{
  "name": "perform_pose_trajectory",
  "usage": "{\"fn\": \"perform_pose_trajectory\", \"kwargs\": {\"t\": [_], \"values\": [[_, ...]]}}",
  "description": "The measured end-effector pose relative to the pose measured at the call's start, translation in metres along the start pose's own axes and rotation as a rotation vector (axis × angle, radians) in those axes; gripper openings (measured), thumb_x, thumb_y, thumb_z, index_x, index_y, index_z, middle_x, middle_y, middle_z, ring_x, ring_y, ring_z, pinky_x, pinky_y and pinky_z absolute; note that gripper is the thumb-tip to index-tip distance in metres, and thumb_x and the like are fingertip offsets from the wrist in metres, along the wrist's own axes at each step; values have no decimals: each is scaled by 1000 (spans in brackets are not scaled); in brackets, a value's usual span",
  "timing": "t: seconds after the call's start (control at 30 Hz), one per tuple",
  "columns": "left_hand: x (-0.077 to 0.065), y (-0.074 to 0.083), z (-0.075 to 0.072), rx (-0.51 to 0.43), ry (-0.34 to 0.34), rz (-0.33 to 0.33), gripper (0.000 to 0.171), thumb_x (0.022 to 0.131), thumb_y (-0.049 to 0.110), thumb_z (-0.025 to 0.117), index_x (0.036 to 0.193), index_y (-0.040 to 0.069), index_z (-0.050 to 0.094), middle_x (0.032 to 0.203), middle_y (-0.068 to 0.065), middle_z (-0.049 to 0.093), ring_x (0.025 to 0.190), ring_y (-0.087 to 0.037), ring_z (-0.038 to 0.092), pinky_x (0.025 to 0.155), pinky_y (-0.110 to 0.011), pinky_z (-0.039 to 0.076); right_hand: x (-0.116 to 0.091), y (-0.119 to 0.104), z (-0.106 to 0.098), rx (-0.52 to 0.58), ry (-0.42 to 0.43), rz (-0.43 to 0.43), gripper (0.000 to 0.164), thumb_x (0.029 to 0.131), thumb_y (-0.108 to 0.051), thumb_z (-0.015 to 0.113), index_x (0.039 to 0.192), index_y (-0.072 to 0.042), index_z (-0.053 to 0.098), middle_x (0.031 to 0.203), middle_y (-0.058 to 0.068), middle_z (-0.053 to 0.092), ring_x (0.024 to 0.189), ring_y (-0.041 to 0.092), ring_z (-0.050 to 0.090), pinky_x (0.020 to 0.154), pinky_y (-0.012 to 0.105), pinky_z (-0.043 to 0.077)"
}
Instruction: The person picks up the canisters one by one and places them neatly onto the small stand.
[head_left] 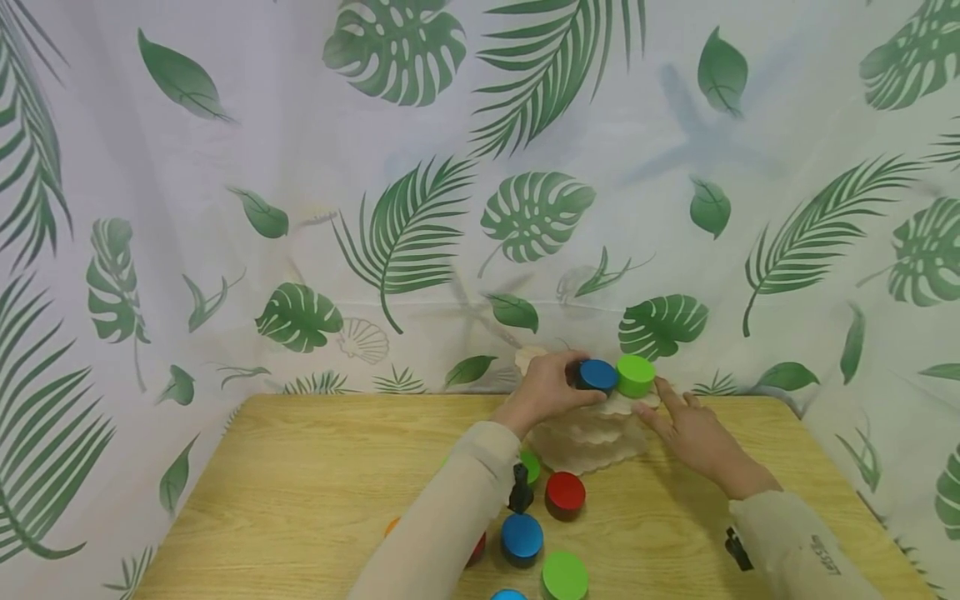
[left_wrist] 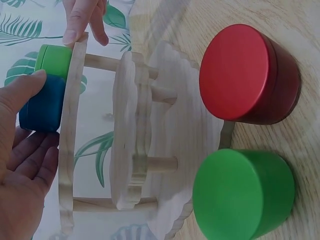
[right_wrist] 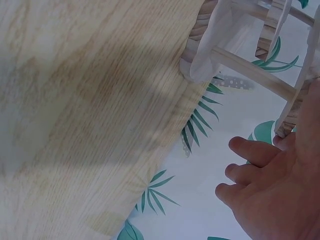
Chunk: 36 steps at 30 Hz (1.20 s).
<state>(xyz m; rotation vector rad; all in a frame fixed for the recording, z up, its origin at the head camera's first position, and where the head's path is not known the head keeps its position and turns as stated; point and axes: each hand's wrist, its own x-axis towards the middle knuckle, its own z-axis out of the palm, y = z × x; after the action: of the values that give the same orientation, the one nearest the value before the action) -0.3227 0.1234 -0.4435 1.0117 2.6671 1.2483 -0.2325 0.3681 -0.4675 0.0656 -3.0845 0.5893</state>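
A tiered wooden stand point(left_wrist: 129, 130) with wavy-edged boards and round posts stands at the back of the table. On its top board, my left hand point(head_left: 551, 385) holds a round blue tin point(head_left: 597, 377) between thumb and fingers. Right beside that tin is a light green tin point(head_left: 636, 376), also on the top board. My right hand point(head_left: 693, 433) touches the board's right edge close to the green tin, its fingers mostly extended. In the right wrist view, part of the right hand point(right_wrist: 272, 175) is cut off by the frame, so its full contact is hidden.
On the table point(head_left: 315, 467), in front of the stand, are a red tin point(head_left: 566, 495), another blue tin point(head_left: 522, 537) and another green tin point(head_left: 565, 575). More tins are partly hidden by the left sleeve point(head_left: 442, 517). A leaf-patterned cloth point(head_left: 420, 250) hangs behind.
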Motion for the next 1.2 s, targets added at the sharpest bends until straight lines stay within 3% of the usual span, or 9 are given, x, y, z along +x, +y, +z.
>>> {"fn": "perform_pose_trajectory", "kwargs": {"t": [0.3, 0.6, 0.97, 1.1, 1.2], "values": [[-2, -3, -8, -70, -7, -32, 68, 85, 34, 89, 142, 5, 65, 131, -13, 73, 118, -24, 70, 96, -24, 56, 0, -2, -1, -2, 1, -3, 85, 112, -57, 35, 163, 9, 19, 149, 52, 37, 134, 76, 35, 102, 81, 39], [-12, -9, -18, -127, -6, 12, 64, 86, 29, 88, 140, 4, 65, 132, -15, 73, 118, -25, 72, 95, -22, 57, 1, -3, 0, -1, -12, 1, 85, 112, -57, 34, 164, 8, 17, 148, 51, 39, 135, 76, 34, 101, 82, 38], [-39, -21, -35, -231, -25, 75, 57, 89, 25, 85, 138, 5, 65, 135, -16, 70, 120, -34, 70, 99, -37, 60, 4, 0, 6, 0, 3, -10, 84, 113, -56, 34, 164, 9, 17, 147, 52, 40, 133, 77, 35, 101, 81, 39], [-52, -27, -47, -222, -14, 98, 57, 89, 24, 85, 137, 1, 65, 132, -18, 72, 115, -35, 72, 97, -43, 61, 4, 0, 6, 13, -5, -6, 85, 112, -57, 33, 164, 8, 15, 148, 51, 39, 135, 76, 33, 103, 82, 37], [-61, -35, -55, -206, -5, 109, 54, 90, 22, 84, 136, 0, 66, 130, -18, 72, 113, -34, 73, 96, -41, 61, 3, 1, 6, 8, -11, -1, 86, 112, -57, 32, 164, 9, 15, 150, 49, 38, 135, 76, 32, 102, 83, 37]]}}
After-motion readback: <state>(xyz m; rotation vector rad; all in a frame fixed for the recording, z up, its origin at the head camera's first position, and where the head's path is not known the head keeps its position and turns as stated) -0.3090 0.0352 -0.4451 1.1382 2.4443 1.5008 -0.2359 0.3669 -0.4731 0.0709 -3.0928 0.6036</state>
